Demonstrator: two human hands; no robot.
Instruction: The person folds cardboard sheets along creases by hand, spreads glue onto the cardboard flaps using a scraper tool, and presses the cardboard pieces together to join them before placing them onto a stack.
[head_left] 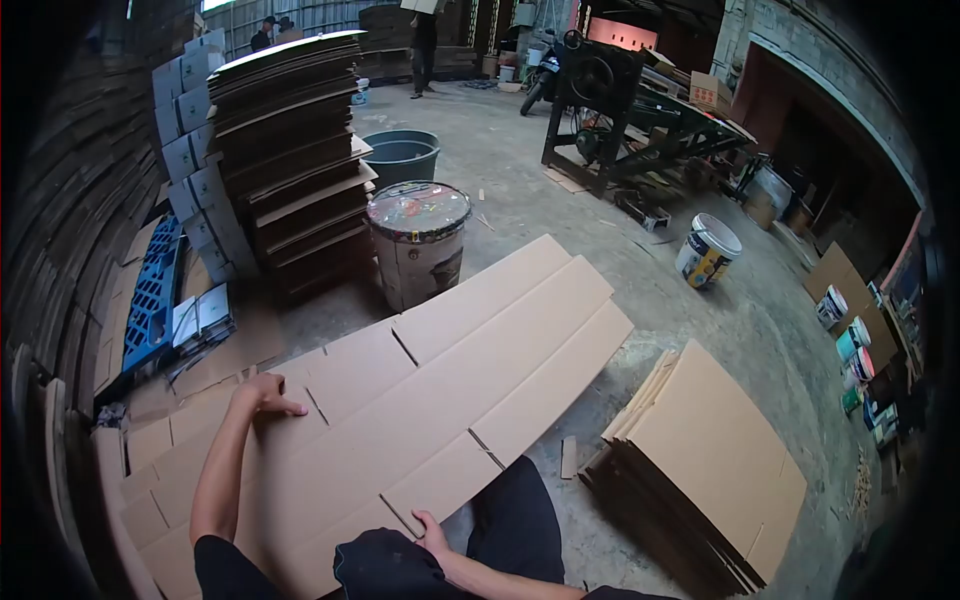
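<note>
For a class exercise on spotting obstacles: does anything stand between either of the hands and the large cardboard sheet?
Nothing visible does: the left hand rests on the large cardboard sheet, and the right hand holds its near edge.

The left forearm is extended forward from a dark short sleeve, and the left hand is bent inward at the wrist, with one digit pointed right. The right forearm is angled in low from the right; the right hand is held nearer the body, its fingers partly hidden.
</note>
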